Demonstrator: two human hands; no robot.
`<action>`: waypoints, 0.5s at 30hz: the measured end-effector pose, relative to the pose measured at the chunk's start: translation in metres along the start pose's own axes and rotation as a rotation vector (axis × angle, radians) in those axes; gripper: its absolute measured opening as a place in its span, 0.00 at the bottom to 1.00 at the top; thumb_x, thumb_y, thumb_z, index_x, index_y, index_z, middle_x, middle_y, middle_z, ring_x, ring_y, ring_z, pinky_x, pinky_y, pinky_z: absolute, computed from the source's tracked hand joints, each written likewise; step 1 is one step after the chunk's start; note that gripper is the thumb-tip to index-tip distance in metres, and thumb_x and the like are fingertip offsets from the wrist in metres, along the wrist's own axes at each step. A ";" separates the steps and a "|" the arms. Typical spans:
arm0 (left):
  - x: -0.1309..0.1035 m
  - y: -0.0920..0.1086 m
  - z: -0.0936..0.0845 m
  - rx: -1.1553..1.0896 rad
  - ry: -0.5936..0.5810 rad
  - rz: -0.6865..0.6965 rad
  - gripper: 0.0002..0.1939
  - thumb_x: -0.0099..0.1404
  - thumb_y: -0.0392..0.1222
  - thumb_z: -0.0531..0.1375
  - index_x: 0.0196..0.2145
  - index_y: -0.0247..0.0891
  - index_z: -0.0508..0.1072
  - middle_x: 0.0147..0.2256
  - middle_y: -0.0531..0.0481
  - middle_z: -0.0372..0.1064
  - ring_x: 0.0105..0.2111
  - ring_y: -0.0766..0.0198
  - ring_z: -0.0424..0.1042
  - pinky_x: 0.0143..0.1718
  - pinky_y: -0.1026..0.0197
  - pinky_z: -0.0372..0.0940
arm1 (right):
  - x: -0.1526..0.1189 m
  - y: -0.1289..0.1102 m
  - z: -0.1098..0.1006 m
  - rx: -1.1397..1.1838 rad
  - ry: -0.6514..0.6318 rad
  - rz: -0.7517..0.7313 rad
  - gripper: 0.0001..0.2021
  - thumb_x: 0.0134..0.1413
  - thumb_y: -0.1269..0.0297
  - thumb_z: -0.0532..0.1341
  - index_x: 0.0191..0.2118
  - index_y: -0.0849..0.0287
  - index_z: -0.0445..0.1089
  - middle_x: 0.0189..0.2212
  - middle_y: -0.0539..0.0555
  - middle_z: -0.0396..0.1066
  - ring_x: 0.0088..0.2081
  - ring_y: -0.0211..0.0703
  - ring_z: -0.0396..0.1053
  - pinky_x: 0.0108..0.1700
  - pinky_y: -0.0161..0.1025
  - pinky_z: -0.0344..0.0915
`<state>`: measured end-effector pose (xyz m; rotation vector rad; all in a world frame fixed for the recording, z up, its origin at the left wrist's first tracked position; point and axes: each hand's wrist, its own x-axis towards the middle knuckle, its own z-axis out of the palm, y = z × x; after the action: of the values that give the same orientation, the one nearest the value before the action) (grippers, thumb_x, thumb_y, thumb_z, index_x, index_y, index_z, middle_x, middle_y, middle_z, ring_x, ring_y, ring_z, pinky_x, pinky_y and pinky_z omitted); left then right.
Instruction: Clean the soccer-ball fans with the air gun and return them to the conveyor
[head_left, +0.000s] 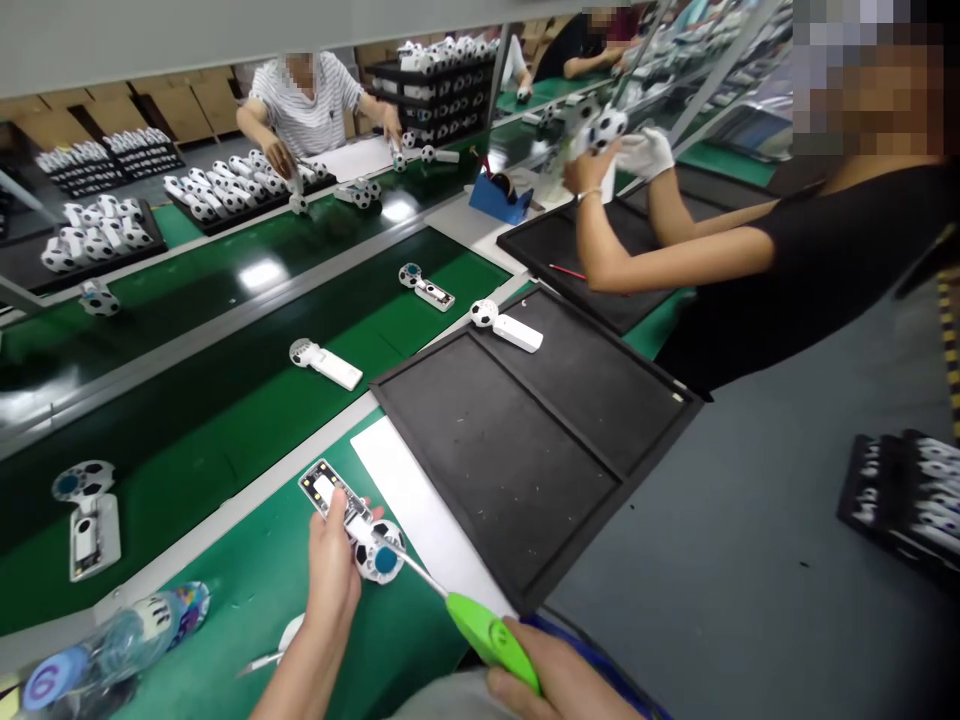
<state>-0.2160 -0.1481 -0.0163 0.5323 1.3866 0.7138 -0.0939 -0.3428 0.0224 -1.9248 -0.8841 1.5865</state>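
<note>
Head camera, looking down an assembly line: the person's left hand grips a small soccer-ball handheld fan, fingers wrapped tight around its opened handle, holding it just above the green tabletop at the near edge of the black tray. The handle's cover is off and its insides face up, apparently so the tool can reach them, while the ball-patterned head points back toward the worker. The right hand, closed around the grip of a green screwdriver, angles the metal shaft up and left so its tip meets the fan's head; the low, slanted hold looks suited to steadying the point on a small fastener.

Left of the tray, the dark green conveyor belt carries three more fan units, lying flat and well apart, seemingly spaced for pickup by each station. One finished fan lies on the tray's far edge. Near the left hand, a clear water bottle lies on its side at the tabletop's near corner.

Beyond the tray, a co-worker in a black top holds up another fan in a white-gloved hand. Across the belt, a person in a striped shirt works beside trays crowded with fans.
</note>
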 end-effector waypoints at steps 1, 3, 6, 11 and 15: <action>0.000 -0.002 0.002 -0.008 0.001 0.007 0.13 0.57 0.46 0.60 0.34 0.35 0.64 0.25 0.49 0.70 0.25 0.59 0.74 0.28 0.59 0.68 | -0.001 0.000 0.007 -0.037 0.006 0.018 0.21 0.52 0.47 0.52 0.42 0.59 0.67 0.39 0.59 0.72 0.39 0.50 0.68 0.40 0.40 0.62; -0.004 -0.007 0.005 -0.017 -0.001 0.008 0.12 0.57 0.46 0.60 0.34 0.34 0.64 0.25 0.49 0.70 0.26 0.58 0.74 0.28 0.59 0.69 | 0.002 -0.003 0.020 -0.084 0.031 0.037 0.22 0.52 0.47 0.51 0.40 0.61 0.67 0.37 0.62 0.72 0.39 0.52 0.68 0.40 0.43 0.62; -0.014 -0.013 0.007 -0.040 0.012 -0.017 0.10 0.60 0.44 0.58 0.34 0.34 0.64 0.25 0.48 0.70 0.26 0.57 0.74 0.27 0.58 0.70 | 0.006 -0.011 0.029 -0.096 0.074 0.063 0.21 0.53 0.48 0.48 0.36 0.62 0.65 0.34 0.64 0.72 0.37 0.52 0.68 0.39 0.44 0.61; -0.026 -0.011 0.007 -0.057 0.024 -0.039 0.09 0.62 0.43 0.56 0.34 0.34 0.65 0.25 0.48 0.70 0.26 0.58 0.75 0.28 0.58 0.70 | 0.000 -0.018 0.032 -0.115 0.091 0.037 0.19 0.53 0.48 0.47 0.33 0.60 0.64 0.28 0.61 0.71 0.32 0.51 0.69 0.36 0.43 0.60; -0.031 -0.008 0.006 -0.065 0.031 -0.034 0.07 0.62 0.42 0.56 0.34 0.34 0.65 0.24 0.48 0.70 0.25 0.58 0.75 0.28 0.57 0.71 | -0.004 -0.014 0.036 -0.129 0.101 0.018 0.19 0.53 0.49 0.48 0.33 0.60 0.65 0.30 0.61 0.72 0.33 0.51 0.70 0.35 0.41 0.61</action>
<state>-0.2096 -0.1761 0.0002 0.4478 1.3931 0.7397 -0.1320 -0.3372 0.0277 -2.0872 -0.9503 1.4599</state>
